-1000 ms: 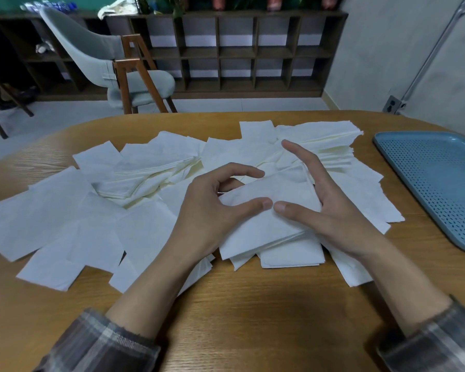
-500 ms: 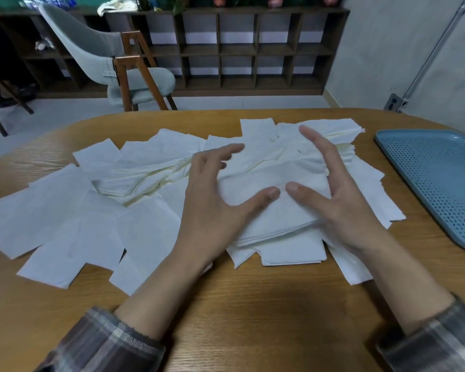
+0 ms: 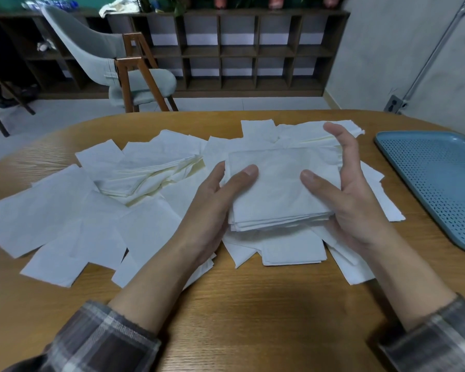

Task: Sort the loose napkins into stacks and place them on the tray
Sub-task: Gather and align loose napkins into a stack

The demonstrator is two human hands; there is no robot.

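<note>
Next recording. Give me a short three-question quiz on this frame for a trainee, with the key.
1. True or false: the visible part of the blue tray already holds napkins.
2. Multiple choice: what do the left hand and right hand hold between them? A) one single sheet B) a squared-up stack of napkins C) the rim of a bowl
3. Short answer: on which side of the person does the tray lie on the table?

Key: 1 false; 2 B; 3 the right side.
</note>
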